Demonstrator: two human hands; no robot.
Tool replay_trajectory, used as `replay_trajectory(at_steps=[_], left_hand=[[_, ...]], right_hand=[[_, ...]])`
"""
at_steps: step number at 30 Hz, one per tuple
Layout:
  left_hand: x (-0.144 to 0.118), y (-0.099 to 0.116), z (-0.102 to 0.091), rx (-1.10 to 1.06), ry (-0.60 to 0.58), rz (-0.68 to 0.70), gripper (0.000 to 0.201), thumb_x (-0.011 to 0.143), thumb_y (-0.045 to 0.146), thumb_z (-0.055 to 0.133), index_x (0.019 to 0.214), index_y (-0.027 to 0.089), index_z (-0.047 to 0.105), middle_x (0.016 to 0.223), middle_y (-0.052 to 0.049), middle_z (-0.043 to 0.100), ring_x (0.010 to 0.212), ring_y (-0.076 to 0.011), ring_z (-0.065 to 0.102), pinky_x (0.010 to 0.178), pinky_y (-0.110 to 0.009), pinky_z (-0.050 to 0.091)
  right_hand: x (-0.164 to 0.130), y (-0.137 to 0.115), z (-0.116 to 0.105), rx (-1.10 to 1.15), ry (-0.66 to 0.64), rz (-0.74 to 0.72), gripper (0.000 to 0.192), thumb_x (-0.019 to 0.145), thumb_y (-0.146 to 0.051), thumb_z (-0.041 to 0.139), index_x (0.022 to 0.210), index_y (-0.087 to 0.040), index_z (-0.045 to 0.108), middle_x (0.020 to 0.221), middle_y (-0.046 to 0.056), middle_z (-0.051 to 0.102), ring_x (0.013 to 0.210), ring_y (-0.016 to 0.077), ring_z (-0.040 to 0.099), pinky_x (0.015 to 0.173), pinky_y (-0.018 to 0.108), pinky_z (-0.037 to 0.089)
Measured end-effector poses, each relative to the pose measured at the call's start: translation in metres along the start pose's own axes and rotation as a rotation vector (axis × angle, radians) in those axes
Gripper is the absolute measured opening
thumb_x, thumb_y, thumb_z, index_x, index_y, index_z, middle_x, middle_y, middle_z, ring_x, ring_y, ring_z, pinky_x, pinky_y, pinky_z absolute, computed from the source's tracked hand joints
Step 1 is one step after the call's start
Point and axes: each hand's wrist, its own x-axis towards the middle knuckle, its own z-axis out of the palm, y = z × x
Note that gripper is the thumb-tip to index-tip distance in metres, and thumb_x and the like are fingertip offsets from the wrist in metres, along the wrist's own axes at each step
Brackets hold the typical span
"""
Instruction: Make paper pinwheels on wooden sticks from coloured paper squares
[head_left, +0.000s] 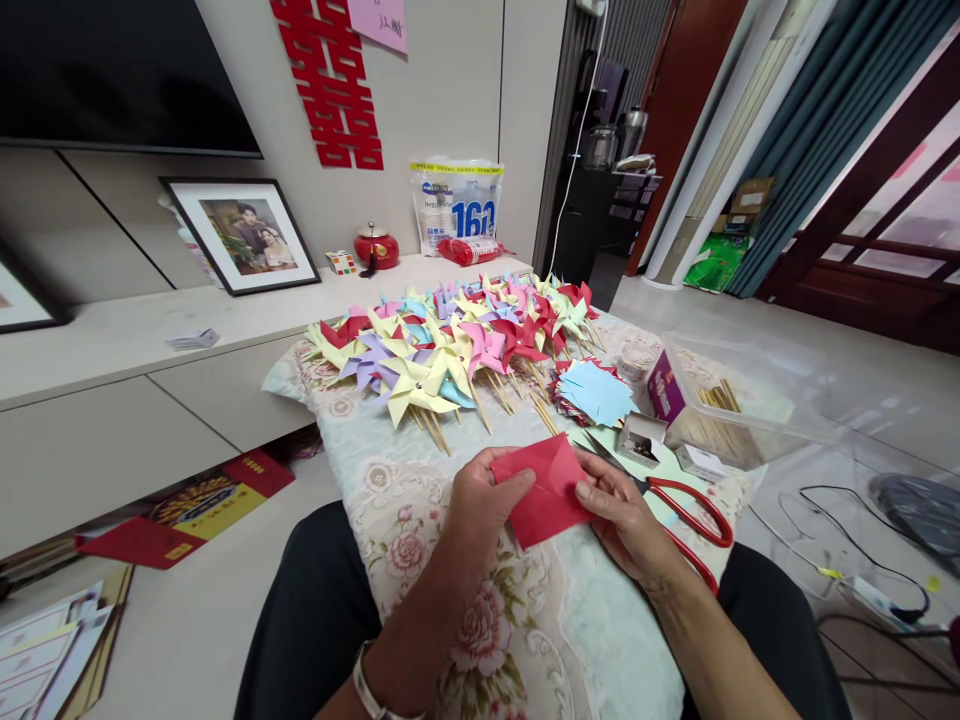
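Observation:
Both my hands hold one folded red paper square (546,490) above a floral-cloth table (420,520). My left hand (480,500) pinches its left edge with the thumb on top. My right hand (622,515) grips its right corner. Red-handled scissors (686,505) lie on the cloth just right of my right hand. A heap of finished paper pinwheels (457,340) on wooden sticks, in yellow, pink, red, purple and blue, covers the far half of the table. A stack of blue paper squares (598,392) sits behind the red paper.
A clear plastic box (739,400) with wooden sticks stands at the right, small boxes (643,438) in front of it. A low white cabinet (112,340) runs along the left with a framed photo (240,235). Cables (847,560) lie on the floor at the right.

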Motion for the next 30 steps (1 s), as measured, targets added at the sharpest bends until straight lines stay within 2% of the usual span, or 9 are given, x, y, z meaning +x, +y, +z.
replay_trajectory(at_steps=[5,10,14,17,19,21,24,28,30], left_hand=[[-0.004,-0.007,0.012,-0.196,0.118,0.062,0.048,0.059,0.025,0.087,0.099,0.014,0.065,0.082,-0.005,0.078,0.069,-0.0191,0.071,0.072,-0.032,0.055],[-0.013,-0.024,0.025,-0.272,0.135,0.069,0.044,0.062,0.027,0.086,0.099,0.014,0.067,0.083,-0.006,0.078,0.069,-0.0186,0.071,0.070,-0.031,0.055],[-0.018,-0.025,0.018,-0.200,0.027,-0.019,0.039,0.062,0.026,0.086,0.094,0.013,0.069,0.076,-0.005,0.077,0.062,-0.0164,0.067,0.063,-0.027,0.052],[-0.021,-0.012,0.004,-0.130,-0.096,-0.108,0.036,0.058,0.024,0.089,0.088,0.012,0.071,0.077,-0.007,0.078,0.066,-0.0178,0.069,0.070,-0.029,0.054],[-0.021,-0.002,-0.005,-0.062,-0.189,-0.175,0.035,0.058,0.024,0.089,0.086,0.011,0.073,0.076,-0.008,0.078,0.066,-0.0184,0.069,0.071,-0.029,0.054],[-0.019,0.005,-0.011,-0.019,-0.281,-0.206,0.035,0.064,0.029,0.086,0.091,0.011,0.076,0.078,-0.008,0.078,0.064,-0.0178,0.068,0.069,-0.029,0.053],[-0.015,0.007,-0.015,0.057,-0.375,-0.240,0.038,0.067,0.033,0.084,0.097,0.011,0.078,0.079,-0.008,0.078,0.064,-0.0182,0.067,0.067,-0.029,0.052],[-0.012,0.000,-0.012,0.129,-0.390,-0.228,0.041,0.066,0.033,0.084,0.099,0.010,0.079,0.081,-0.009,0.078,0.071,-0.0224,0.069,0.069,-0.030,0.052],[-0.011,-0.001,-0.010,0.150,-0.336,-0.182,0.037,0.063,0.030,0.085,0.094,0.010,0.080,0.077,-0.010,0.078,0.069,-0.0242,0.070,0.067,-0.032,0.053]], right_hand=[[0.001,0.000,-0.001,0.044,0.064,-0.025,0.052,0.071,-0.028,0.088,0.120,-0.026,0.069,0.111,0.007,0.077,0.093,0.0217,0.073,0.087,0.035,0.056],[0.003,0.001,-0.002,0.063,0.141,-0.044,0.060,0.063,-0.021,0.092,0.118,-0.023,0.069,0.102,0.005,0.079,0.085,0.0192,0.074,0.081,0.029,0.058],[0.004,-0.001,-0.002,0.093,0.222,-0.033,0.061,0.058,-0.018,0.093,0.114,-0.022,0.071,0.090,0.003,0.080,0.070,0.0152,0.072,0.069,0.025,0.058],[0.003,-0.001,-0.001,0.092,0.232,-0.012,0.059,0.055,-0.016,0.092,0.111,-0.021,0.072,0.087,0.003,0.079,0.069,0.0150,0.070,0.066,0.025,0.057],[0.003,0.000,0.000,0.071,0.217,0.005,0.061,0.055,-0.016,0.090,0.113,-0.021,0.072,0.082,0.002,0.077,0.068,0.0153,0.069,0.066,0.025,0.056],[0.002,0.002,-0.001,0.031,0.171,0.031,0.063,0.058,-0.017,0.089,0.118,-0.021,0.069,0.078,0.000,0.075,0.064,0.0144,0.068,0.065,0.026,0.055],[0.001,0.006,-0.004,-0.050,0.094,0.036,0.063,0.065,-0.020,0.086,0.125,-0.022,0.067,0.081,0.000,0.075,0.066,0.0135,0.066,0.067,0.026,0.053],[-0.001,0.009,-0.008,-0.132,0.028,-0.008,0.060,0.071,-0.019,0.083,0.128,-0.026,0.065,0.087,-0.002,0.075,0.073,0.0131,0.066,0.070,0.024,0.052],[-0.001,0.009,-0.008,-0.160,0.014,-0.033,0.060,0.075,-0.021,0.081,0.131,-0.028,0.063,0.089,-0.002,0.075,0.076,0.0139,0.067,0.071,0.025,0.052]])
